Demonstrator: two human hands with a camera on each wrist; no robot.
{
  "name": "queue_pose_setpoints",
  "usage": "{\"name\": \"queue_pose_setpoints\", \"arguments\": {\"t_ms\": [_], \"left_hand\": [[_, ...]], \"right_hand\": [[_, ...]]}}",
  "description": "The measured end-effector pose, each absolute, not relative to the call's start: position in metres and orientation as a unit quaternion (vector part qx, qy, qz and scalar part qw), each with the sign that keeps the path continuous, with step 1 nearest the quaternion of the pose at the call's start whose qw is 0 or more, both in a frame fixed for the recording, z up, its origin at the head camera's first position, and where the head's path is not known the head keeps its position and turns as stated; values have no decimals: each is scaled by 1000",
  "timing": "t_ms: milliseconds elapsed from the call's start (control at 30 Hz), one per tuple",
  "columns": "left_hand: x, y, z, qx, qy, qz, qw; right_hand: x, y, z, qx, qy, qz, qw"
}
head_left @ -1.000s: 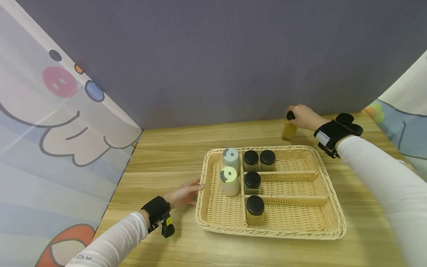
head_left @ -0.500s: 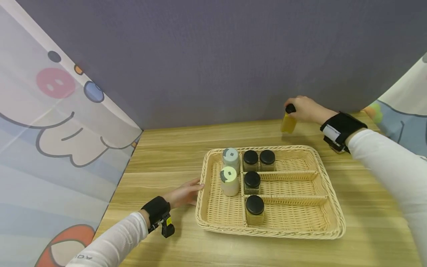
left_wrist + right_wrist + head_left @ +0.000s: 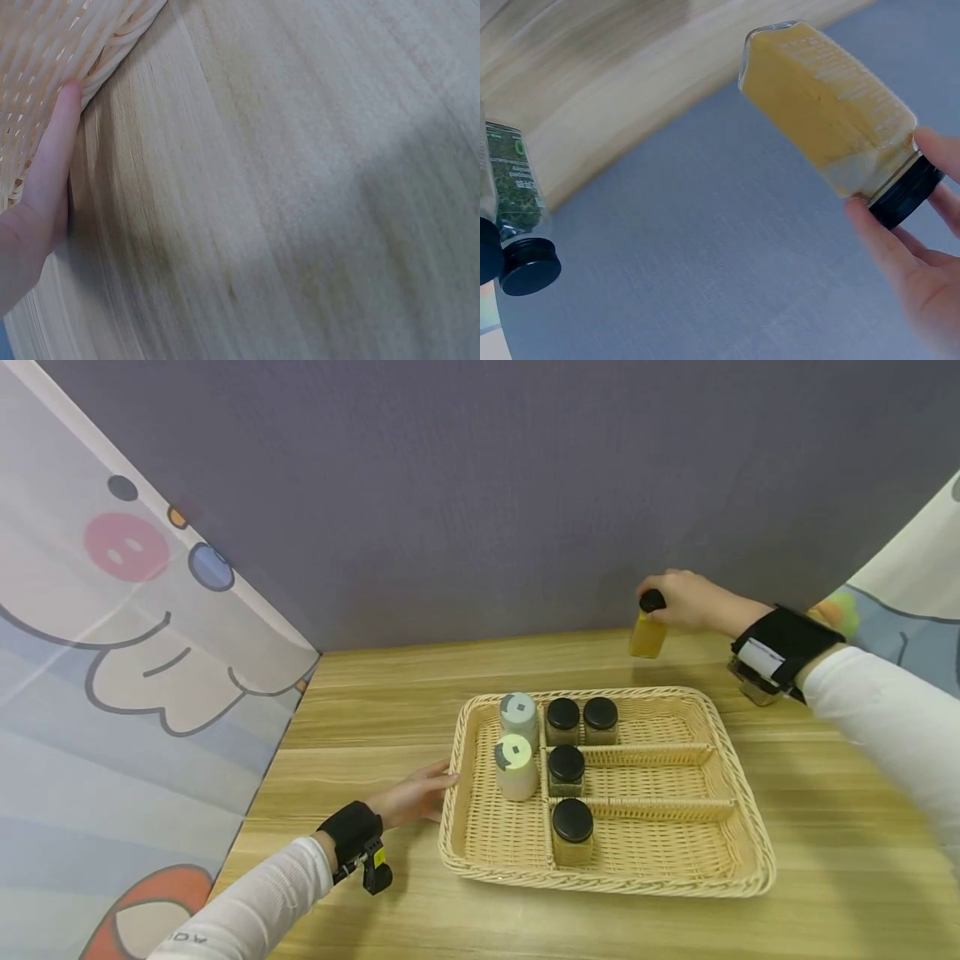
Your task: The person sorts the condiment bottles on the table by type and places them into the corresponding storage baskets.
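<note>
Over at the upper right, I see the right hand [image 3: 686, 597] pinching a yellow-filled jar [image 3: 647, 637] round its black-capped neck, tilted, clear of the worktop [image 3: 375, 714]. Left of centre, the left hand [image 3: 414, 795] rests loosely, fingers nearly straight, against the wicker basket [image 3: 753, 814], where two pale bottles [image 3: 517, 778] and four black-lidded jars [image 3: 573, 839] stand.

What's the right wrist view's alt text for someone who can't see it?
The right hand grips a clear, squarish jar of yellow powder near its black lid. At the left edge, a clear, black-lidded jar of green flakes is beside a cropped black-lidded jar; behind are a pale wooden table and a grey panel.
</note>
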State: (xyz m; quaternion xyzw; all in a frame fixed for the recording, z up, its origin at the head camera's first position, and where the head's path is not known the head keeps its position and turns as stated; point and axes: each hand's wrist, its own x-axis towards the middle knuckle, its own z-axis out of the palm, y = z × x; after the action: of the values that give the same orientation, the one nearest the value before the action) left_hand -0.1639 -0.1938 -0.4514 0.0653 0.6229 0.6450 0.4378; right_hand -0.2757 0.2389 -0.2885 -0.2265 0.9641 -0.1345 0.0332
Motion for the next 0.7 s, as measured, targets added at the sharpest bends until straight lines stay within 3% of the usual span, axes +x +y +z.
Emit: {"name": "queue_pose_setpoints", "arguments": {"t_ms": [700], "left_hand": [[-165,-195,-453,63,626,643,436]], "right_hand": [[-246,225,-275,-280,950,-138,4]]}}
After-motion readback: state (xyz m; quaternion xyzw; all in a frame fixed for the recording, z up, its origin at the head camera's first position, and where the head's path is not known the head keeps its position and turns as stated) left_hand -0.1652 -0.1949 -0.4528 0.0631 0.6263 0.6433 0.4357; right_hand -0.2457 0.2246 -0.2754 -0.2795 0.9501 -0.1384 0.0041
